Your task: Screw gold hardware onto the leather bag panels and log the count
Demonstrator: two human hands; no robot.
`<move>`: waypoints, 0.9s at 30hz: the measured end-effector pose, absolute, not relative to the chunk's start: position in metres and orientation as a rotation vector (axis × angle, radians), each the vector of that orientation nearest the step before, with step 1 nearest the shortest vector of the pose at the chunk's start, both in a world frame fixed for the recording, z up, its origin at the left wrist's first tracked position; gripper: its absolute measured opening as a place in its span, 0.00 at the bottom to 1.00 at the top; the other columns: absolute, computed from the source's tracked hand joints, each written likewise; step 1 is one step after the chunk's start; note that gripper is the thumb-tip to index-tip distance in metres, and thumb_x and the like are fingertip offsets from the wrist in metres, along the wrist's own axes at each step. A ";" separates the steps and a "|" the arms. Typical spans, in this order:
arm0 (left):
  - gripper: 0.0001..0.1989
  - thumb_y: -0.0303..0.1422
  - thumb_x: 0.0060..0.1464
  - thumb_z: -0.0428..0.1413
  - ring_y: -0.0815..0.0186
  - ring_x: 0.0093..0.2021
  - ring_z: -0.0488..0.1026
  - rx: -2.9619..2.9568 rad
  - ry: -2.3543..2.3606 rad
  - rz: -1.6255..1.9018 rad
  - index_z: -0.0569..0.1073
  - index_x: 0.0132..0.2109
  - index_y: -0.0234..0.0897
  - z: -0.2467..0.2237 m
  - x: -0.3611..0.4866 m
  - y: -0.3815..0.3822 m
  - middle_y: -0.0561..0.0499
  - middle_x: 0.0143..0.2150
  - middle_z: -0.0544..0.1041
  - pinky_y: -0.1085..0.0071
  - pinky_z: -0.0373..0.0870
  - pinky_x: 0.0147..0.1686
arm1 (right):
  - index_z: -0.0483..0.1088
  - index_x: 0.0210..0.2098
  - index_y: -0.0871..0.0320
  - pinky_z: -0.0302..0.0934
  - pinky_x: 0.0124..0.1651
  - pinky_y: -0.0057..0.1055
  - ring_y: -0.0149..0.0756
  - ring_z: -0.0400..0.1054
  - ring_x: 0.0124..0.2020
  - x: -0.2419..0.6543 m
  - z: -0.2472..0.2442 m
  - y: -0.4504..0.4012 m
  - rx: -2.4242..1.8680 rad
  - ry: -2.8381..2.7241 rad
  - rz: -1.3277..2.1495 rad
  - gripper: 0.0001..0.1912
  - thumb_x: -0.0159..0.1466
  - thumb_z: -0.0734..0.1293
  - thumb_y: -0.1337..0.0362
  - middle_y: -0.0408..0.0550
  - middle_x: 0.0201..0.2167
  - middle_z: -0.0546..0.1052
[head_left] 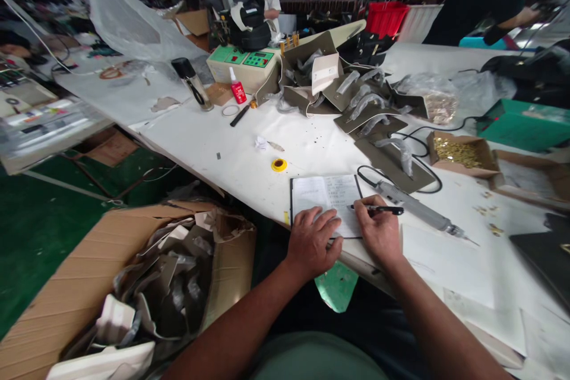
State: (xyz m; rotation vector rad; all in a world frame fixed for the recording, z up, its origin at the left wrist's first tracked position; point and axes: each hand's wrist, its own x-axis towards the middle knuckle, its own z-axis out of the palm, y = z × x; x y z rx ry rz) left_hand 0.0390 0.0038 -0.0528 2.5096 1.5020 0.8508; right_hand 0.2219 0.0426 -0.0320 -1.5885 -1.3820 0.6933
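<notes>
An open notebook (312, 191) with handwriting on its pages lies at the front edge of the white table. My left hand (313, 238) rests on its lower part with the fingers spread and flat. In my right hand (378, 230) is a black pen (387, 209), gripped near its tip, which points at the right-hand page. Just right of that hand lies a grey electric screwdriver (414, 209) with a long thin bit. A yellow tape roll (279, 164) sits beyond the notebook.
Dark panels with plastic-wrapped handles (369, 108) are heaped at the back. A cardboard box (66, 267) of similar pieces stands at lower left. Small brass parts fill a tray (461, 151) at right. A red bottle (238, 91) and a controller box (244, 65) stand behind; co-workers are beyond.
</notes>
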 end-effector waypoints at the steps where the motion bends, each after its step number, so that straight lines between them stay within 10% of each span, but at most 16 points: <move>1: 0.18 0.39 0.61 0.58 0.48 0.63 0.68 2.509 1.501 0.850 0.76 0.57 0.45 -0.052 0.039 0.004 0.52 0.63 0.77 0.47 0.63 0.60 | 0.72 0.32 0.54 0.61 0.34 0.32 0.40 0.71 0.28 0.222 -0.032 0.043 -1.591 -1.378 0.688 0.18 0.67 0.67 0.46 0.45 0.27 0.78; 27: 0.18 0.39 0.62 0.57 0.49 0.63 0.68 2.502 1.498 0.846 0.76 0.57 0.43 -0.054 0.039 0.004 0.51 0.63 0.77 0.48 0.62 0.60 | 0.73 0.32 0.56 0.61 0.35 0.32 0.39 0.70 0.28 0.222 -0.026 0.042 -1.628 -1.322 0.694 0.19 0.66 0.66 0.47 0.46 0.27 0.78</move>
